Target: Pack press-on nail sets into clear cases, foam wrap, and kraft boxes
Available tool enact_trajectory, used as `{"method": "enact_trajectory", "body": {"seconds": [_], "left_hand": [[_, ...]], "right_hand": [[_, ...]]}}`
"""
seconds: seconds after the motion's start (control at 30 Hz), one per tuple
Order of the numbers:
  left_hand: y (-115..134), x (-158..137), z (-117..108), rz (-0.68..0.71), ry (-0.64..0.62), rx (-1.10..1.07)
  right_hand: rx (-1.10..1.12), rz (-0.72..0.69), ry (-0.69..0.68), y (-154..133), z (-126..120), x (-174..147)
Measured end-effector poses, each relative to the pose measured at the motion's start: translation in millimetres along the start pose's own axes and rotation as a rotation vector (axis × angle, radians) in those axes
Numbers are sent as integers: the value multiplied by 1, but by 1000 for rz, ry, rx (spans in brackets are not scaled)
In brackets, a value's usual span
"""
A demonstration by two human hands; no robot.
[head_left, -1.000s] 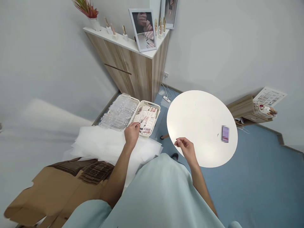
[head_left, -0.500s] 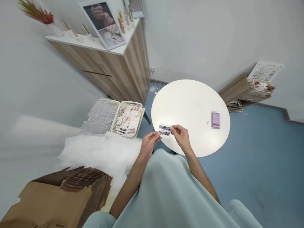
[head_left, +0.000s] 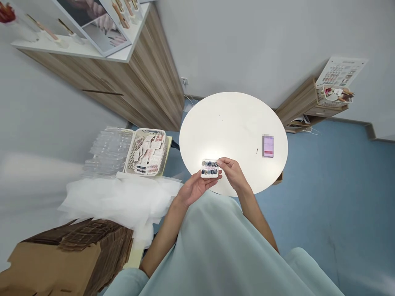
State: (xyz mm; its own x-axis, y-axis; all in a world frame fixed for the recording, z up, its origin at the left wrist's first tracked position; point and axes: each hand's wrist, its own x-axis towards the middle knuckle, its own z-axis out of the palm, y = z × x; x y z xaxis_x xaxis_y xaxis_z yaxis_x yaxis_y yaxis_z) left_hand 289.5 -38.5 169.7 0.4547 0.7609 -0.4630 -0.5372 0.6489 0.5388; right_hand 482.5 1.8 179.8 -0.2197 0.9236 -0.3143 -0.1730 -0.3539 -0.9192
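Between my two hands is a small white card of press-on nails (head_left: 210,169), with two rows of dark and grey nails and a pink printed strip in the middle. My left hand (head_left: 195,188) supports it from below, thumb at the lower left corner and fingers behind it. The upper right corner is pinched by the thumb and fingers of my right hand (head_left: 232,170). The card is tilted toward me above the near edge of the round white table (head_left: 228,123).
A pixelated purple item (head_left: 268,146) lies on the table's right side. To the left are a white basket (head_left: 131,158) of nail cards, stacked clear plastic trays (head_left: 108,150), white sheets (head_left: 117,195) and folded cardboard (head_left: 58,267). Wood cabinets (head_left: 154,78) stand behind.
My left hand has turned palm-up and slid further under the nail card, its fingers now behind it. My right hand keeps its corner pinch. The whole view has shifted.
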Motion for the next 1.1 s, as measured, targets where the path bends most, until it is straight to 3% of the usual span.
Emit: {"method": "enact_trajectory", "body": {"seconds": [0.17,0.3,0.4,0.63,0.8,1.1], "left_hand": [[-6,2,2,50,-6,-39],[-5,2,0,141,185,78],[-5,3,-1,210,365,215],[-12,7,-2,447,554,478],[-12,4,-7,510,564,465],[-3,-8,-19,399,495,328]], "right_hand": [[-2,-13,8,4,0,3],[-104,-119,216,5,10,2],[-200,-192,266,3,23,-3],[-333,-124,366,5,48,-12],[-336,-116,423,8,40,-11],[-222,-71,287,20,22,-11]]}}
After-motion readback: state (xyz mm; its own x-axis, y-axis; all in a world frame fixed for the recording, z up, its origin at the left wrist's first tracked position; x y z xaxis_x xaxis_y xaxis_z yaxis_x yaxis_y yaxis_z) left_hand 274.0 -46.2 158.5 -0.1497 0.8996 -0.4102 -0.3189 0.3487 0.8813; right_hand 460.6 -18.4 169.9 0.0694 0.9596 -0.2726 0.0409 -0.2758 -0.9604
